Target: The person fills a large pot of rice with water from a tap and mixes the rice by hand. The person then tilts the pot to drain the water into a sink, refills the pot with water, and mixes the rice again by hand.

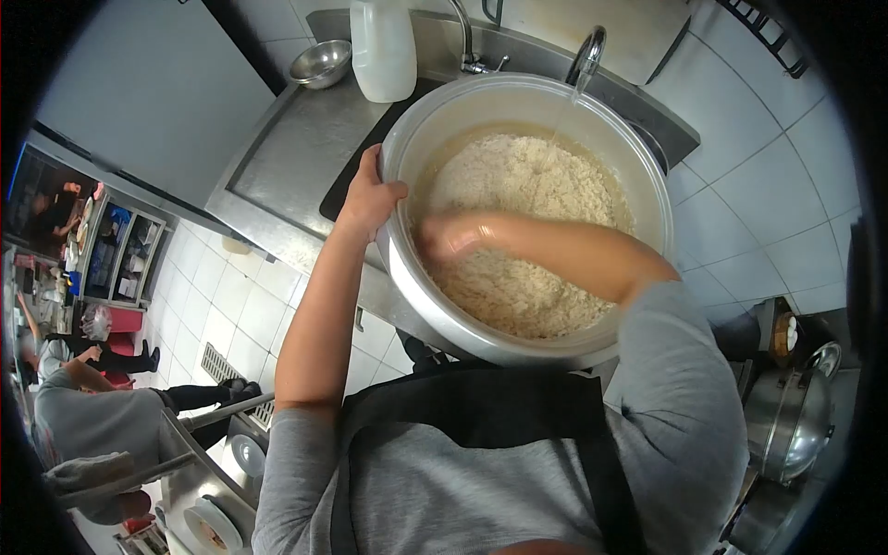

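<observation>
A big round metal pot (405, 268) sits over the sink, holding a heap of pale rice (527, 176) in cloudy water. My left hand (370, 199) grips the pot's left rim, with the thumb over the edge. Inside the pot, my right hand (451, 239) is down in the rice at the left wall, and its fingers are hidden there. From the curved faucet (590, 55) at the back right, a thin stream of water falls into the pot.
A metal bowl (321, 65) and a white plastic jug (383, 51) stand on the steel counter (287, 157) at left. A second faucet (467, 42) rises behind the pot. Lidded metal pots (791, 421) are at lower right. Other people (102, 416) are at far left.
</observation>
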Demonstrator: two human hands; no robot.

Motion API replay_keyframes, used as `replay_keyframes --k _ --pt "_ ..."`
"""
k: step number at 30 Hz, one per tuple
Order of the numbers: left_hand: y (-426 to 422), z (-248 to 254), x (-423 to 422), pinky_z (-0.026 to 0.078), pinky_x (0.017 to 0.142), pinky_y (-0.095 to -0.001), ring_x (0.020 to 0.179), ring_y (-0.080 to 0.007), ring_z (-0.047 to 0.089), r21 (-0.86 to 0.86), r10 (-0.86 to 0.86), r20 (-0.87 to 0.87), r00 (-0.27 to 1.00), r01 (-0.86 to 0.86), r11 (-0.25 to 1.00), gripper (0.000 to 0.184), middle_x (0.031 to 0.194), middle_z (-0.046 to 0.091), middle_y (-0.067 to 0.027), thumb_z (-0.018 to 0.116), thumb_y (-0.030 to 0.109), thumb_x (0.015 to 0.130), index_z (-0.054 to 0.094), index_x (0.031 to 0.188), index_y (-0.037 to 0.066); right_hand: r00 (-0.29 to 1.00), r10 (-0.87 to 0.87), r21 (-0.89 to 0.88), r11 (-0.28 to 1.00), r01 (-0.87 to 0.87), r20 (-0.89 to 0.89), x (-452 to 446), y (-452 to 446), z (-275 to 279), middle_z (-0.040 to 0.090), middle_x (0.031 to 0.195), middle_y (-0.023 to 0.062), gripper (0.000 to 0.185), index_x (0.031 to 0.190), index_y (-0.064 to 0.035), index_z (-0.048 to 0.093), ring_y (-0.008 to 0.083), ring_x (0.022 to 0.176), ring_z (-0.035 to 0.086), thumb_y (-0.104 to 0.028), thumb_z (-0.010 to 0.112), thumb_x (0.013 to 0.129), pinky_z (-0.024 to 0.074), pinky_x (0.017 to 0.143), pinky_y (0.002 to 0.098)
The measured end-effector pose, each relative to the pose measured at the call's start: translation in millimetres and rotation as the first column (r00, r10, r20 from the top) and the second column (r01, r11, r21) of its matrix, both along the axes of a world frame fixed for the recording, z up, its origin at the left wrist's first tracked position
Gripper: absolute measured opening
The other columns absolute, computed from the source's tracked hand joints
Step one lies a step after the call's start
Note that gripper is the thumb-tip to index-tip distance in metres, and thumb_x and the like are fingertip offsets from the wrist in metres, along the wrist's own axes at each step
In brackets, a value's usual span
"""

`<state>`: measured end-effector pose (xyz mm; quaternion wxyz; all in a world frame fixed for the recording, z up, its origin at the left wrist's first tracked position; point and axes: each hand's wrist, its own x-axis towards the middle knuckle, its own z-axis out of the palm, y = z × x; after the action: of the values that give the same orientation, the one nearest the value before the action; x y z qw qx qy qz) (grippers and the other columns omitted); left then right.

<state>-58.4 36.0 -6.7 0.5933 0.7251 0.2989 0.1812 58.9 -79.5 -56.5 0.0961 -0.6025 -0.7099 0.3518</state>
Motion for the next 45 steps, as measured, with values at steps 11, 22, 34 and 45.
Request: replay_keyframes --k 11,22,34,45 --pt "-1.4 -0.8 -11.2 0.041 0.096 -0.0368 0.114 -0.0330 0.051 0.233 0.080 -0.131 0.988 -0.048 0.971 0.084 0.123 0.050 -0.0255 0.070 0.015 0.064 0.028 0.135 -0.001 0.923 0.132 -0.002 0.990 -0.141 0.362 58.2 -172.8 76.0 0.039 0.131 0.0246 0.068 0.122 -0.0110 0.056 0.0386 0.116 0.042 -0.032 0.074 0.060 0.0350 0.100 0.0439" --pt "-5.6 19.5 -25.0 0.041 0.093 -0.0357 0.107 -0.0334 0.054 0.102 0.044 -0.164 0.986 -0.027 0.994 0.082 0.114 0.055 -0.0223 0.068 0.012 0.062 0.030 0.135 0.007 0.677 0.035 -0.096 0.994 0.053 0.736 39.9 -79.2 -67.3 0.046 0.129 0.0175 0.060 0.112 -0.0013 0.059 0.0282 0.118 0.047 -0.035 0.075 0.065 0.0381 0.098 0.0355" --pt "-4.3 3.4 -22.9 0.037 0.100 -0.0346 0.118 -0.0297 0.047 0.136 0.103 -0.076 0.992 -0.093 0.986 0.082 0.125 0.049 -0.0208 0.070 0.008 0.061 0.033 0.134 0.001 0.641 -0.543 -0.148 0.690 0.709 0.542 241.1 -136.4 -53.7 0.044 0.136 0.0126 0.074 0.133 -0.0035 0.041 0.0311 0.123 0.042 -0.060 0.044 0.084 0.0319 0.102 0.0369" --pt "-6.3 -11.2 -10.1 0.040 0.094 -0.0323 0.108 -0.0286 0.052 -0.067 0.078 0.139 0.987 -0.069 0.995 0.075 0.118 0.052 -0.0207 0.064 0.004 0.061 0.035 0.131 -0.003 0.181 -0.983 -0.732 0.128 0.669 -0.006 49.2 -151.8 46.8 0.012 0.149 0.0154 0.080 0.144 -0.0144 0.014 0.0374 0.131 0.024 -0.066 0.031 0.086 0.0271 0.099 0.0604"
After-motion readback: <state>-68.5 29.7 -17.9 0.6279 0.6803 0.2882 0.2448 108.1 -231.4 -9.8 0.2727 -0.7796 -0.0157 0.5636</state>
